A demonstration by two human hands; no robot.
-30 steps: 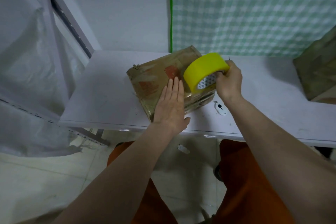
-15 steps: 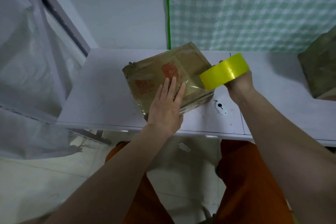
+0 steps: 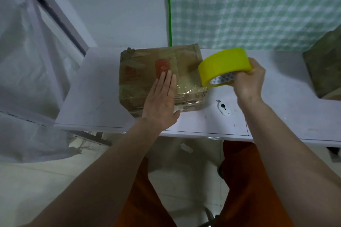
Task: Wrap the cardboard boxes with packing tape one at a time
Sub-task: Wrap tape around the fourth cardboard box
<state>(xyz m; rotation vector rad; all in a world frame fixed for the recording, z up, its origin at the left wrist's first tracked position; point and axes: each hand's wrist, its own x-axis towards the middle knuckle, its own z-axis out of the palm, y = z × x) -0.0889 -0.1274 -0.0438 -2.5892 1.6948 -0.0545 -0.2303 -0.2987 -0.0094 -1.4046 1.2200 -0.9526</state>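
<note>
The right hand [image 3: 248,81] is gripping the tape roll [image 3: 224,65], swinging it back toward the box [image 3: 147,72], now squared under the flat left hand [image 3: 160,100], readying another wrap.

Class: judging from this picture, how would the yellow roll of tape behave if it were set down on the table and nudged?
The tape roll is round, so on its edge it would probably roll across the table. Laid flat it should stay put. It looks thick and rigid, and the right hand lifts it alone, so probably fairly light.
</note>
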